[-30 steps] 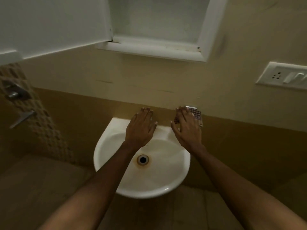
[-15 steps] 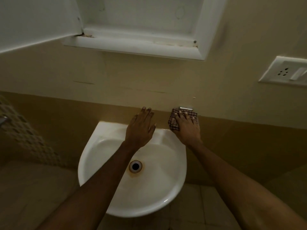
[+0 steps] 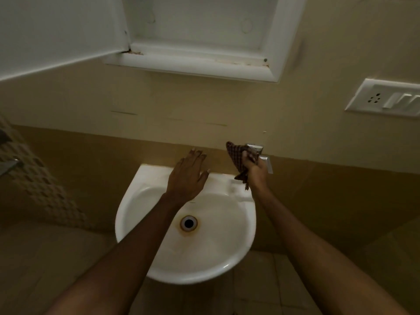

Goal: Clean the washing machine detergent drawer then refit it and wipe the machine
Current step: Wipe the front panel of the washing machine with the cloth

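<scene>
Maroon checks up front: your right hand (image 3: 255, 172) is clenched round the cloth (image 3: 236, 155), with the fingers curled tight into the bunched fabric. One corner pokes up above your knuckles and a short tail hangs down beside the wrist. So the cloth is in your fist, lifted off the sink.

Right behind that fist a chrome fitting (image 3: 256, 147) sits on the wall. The cloth is up against it or just shy of it, and I can't tell which.

Across to the left of the grip, and apart from it, your left hand (image 3: 187, 176) is flat and relaxed. Its fingers are straight and point at the wall, and it holds nothing. It hangs over the back ledge of the sink (image 3: 159, 258), though whether it touches the ledge I can't say.

Your fist is above the sink's back right corner, and the white bowl spreads out below both hands. Down and left of the grip, between your two forearms, is the drain (image 3: 188, 223), ringed with a rusty stain.

Well above the grip, up the cream wall, there's a white recessed cabinet (image 3: 193, 64) with its door (image 3: 56, 30) swung open to the left. Up and to the right of your fist is a white switch plate (image 3: 384, 98) with a socket in it. Far off to the left are patterned tiles (image 3: 41, 189), blurred. Beneath the sink is tiled floor (image 3: 261, 292).
</scene>
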